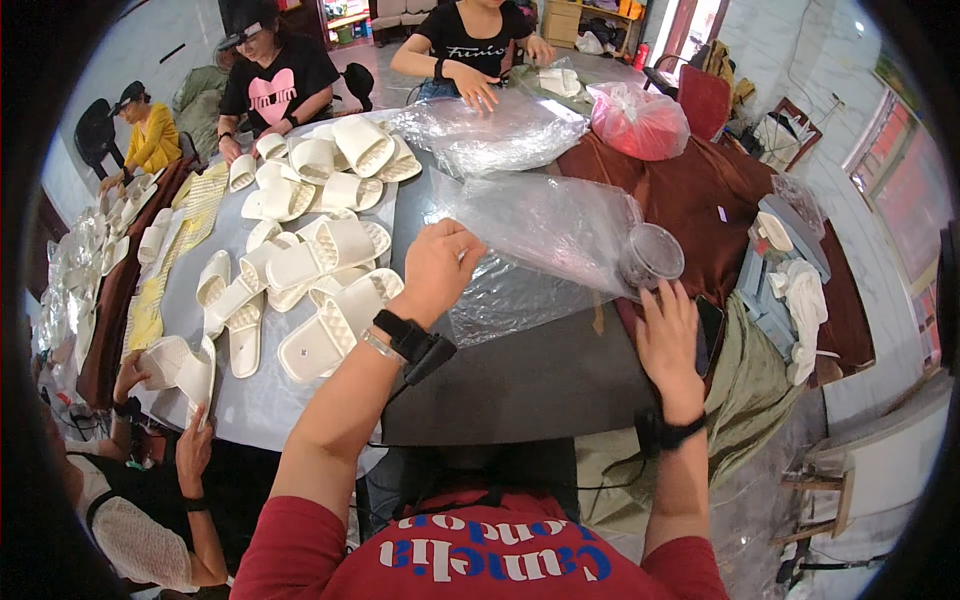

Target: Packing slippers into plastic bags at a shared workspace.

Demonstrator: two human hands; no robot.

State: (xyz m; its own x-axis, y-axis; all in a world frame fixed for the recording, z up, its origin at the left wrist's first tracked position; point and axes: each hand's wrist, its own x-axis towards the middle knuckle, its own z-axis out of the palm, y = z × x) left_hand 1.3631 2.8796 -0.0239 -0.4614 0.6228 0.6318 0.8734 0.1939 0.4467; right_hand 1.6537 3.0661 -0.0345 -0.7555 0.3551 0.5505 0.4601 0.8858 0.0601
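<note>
My left hand is over the left end of the clear plastic bags, fingers curled together; whether film is pinched between them is hidden. Stretched out and apart, the fingers of my right hand lie at the near edge of a small clear round tub, which rests on the bags' right end. A dark phone-like slab lies beside that hand. Just left of my left forearm are several cream slippers with quilted insoles, piled on the table.
A co-worker's hands hold a slipper at the table's left edge. Across the table, another person reaches over more clear film. A tied bag of red stuff sits on the brown cloth. Blue-grey boxes stand at right.
</note>
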